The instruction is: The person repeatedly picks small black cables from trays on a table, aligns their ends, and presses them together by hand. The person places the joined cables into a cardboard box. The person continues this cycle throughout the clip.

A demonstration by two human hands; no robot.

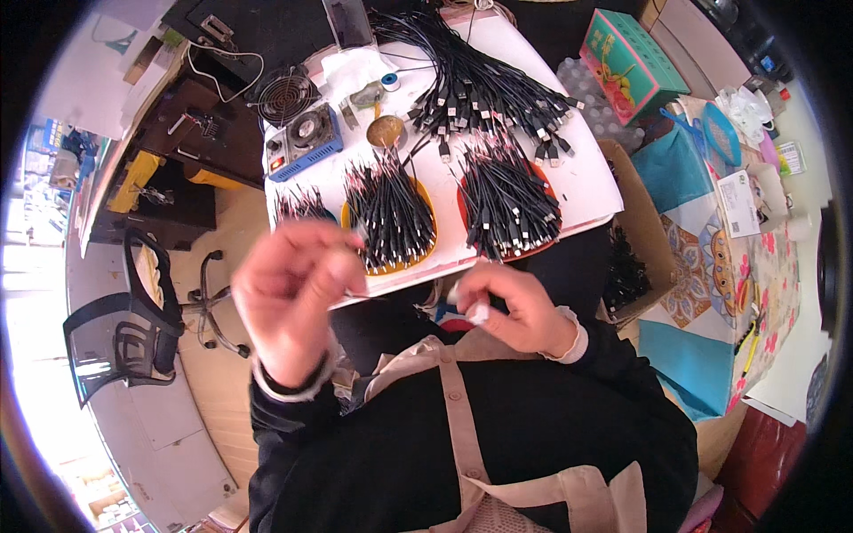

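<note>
My left hand [298, 289] is raised in front of the table's near left edge, smeared by motion. Its fingers curl toward the thumb in a pinch; whatever lies between them is too blurred to make out. Lower and to the right, my right hand [515, 311] hovers over my lap, its thumb and forefinger bent but apart. White coverings show on those fingertips. Beyond the hands, short black cables with stripped ends lie bundled in a yellow tray [433, 233] and a red tray [553, 233]. Another cable bundle [302, 206] is partly hidden behind my left hand.
A blue fan unit [306, 142], a round tin [386, 133] and a solder spool [389, 82] stand on the white table [586, 191]. Long black USB cables [498, 89] spread across its back. A cardboard box [653, 240] stands right, a mesh chair [133, 329] left.
</note>
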